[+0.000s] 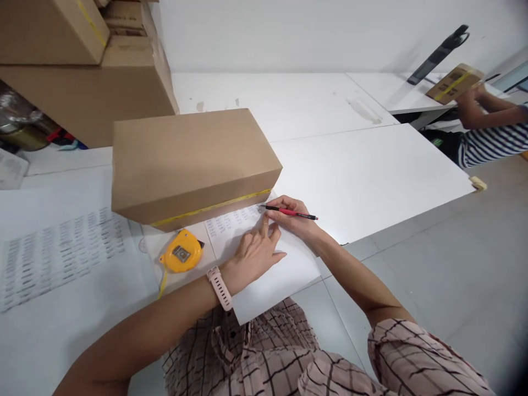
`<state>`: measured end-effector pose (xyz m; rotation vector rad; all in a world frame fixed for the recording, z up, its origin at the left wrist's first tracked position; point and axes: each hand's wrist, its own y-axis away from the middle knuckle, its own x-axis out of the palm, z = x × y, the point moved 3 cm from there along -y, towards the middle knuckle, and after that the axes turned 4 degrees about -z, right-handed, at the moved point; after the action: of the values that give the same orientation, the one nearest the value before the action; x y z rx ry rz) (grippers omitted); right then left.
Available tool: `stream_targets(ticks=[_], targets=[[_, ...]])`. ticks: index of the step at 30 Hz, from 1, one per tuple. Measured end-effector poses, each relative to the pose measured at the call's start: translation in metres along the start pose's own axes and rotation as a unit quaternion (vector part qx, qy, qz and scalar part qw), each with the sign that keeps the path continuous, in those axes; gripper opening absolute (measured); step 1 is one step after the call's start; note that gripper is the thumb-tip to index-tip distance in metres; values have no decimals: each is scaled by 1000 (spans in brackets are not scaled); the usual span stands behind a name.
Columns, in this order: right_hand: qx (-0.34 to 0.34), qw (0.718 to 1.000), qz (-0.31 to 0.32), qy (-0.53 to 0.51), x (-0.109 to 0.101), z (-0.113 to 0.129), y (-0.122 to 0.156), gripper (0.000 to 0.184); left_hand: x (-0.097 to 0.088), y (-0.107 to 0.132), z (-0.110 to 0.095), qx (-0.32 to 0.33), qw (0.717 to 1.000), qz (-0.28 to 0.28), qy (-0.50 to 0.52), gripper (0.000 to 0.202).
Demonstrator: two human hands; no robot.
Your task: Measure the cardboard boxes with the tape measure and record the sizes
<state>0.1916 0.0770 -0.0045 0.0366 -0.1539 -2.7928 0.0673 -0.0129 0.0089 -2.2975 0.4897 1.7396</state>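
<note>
My right hand is closed around a red and black pen, its tip at the upper part of a white paper sheet. Columns of handwritten figures run along the sheet's top edge, partly covered by my hands. My left hand lies flat on the same sheet with the fingers spread, close to the pen tip. Just behind the paper stands a closed brown cardboard box with a yellow strip along its lower front. A yellow tape measure rests left of my left hand, a bit of its tape showing.
Larger cardboard boxes are stacked at the back left. A sheet of printed rows covers the table's left side. The white table ends at a front edge on the right. Farther right, another person's hands hold a small carton.
</note>
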Motion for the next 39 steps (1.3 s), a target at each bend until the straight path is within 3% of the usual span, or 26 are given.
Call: stream_targets(ticks=[5,8,15,20,28,39], targets=[[-45,994,-79,67,-5,-1,-3,32,-6,6,5,-10,998,-15,52,54],[-61,991,-91,78,-1,1,-1,29,-8,9,5,-2,998,-20,67,54],[-43,986,-132,88,3,-7,4,37,-13,5,3,29,998,55,28,56],[-79,982,-116,123,2,-10,7,32,-15,3,2,53,996,67,-5,55],[-85,979,-118,140,4,-10,4,36,2,9,4,92,992,3,-90,58],[-93,976,-113,159,4,-10,3,31,-3,8,2,100,987,-2,-129,61]])
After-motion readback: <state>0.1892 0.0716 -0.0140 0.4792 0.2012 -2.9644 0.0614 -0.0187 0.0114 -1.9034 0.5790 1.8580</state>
